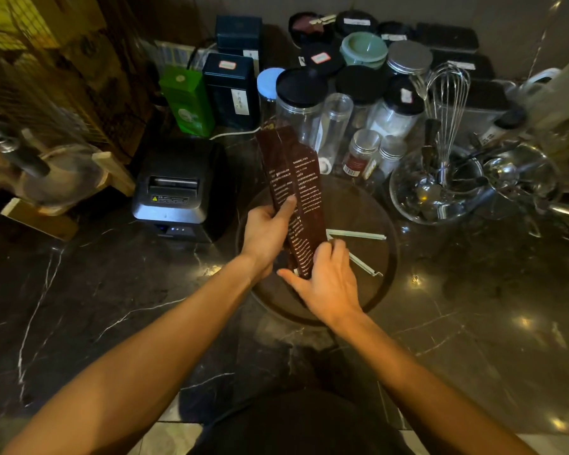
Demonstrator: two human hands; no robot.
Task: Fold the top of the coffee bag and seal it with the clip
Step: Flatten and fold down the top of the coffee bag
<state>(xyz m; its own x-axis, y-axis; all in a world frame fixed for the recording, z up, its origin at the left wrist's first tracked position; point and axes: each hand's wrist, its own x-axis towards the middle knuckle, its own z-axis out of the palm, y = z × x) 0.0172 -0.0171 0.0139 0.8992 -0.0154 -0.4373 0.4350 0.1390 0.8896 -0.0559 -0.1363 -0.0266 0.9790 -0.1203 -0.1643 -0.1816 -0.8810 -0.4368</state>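
A dark brown coffee bag [296, 178] with white print stands tilted over a round dark tray [375, 290], its top end pointing away from me. My left hand [266, 234] grips the bag's left side, thumb pressed on the printed face. My right hand [326, 284] holds the bag's lower end, fingers curled around its right edge. A pale green clip [358, 236] lies open in a V on the tray, just right of the bag, partly hidden behind my right hand.
A black receipt printer [174, 188] sits left of the tray. Behind stand several jars with black lids [301, 90], a green carton [188, 100] and dark tins. A glass bowl with a whisk [440, 178] and spoons is at the right. The counter is dark marble.
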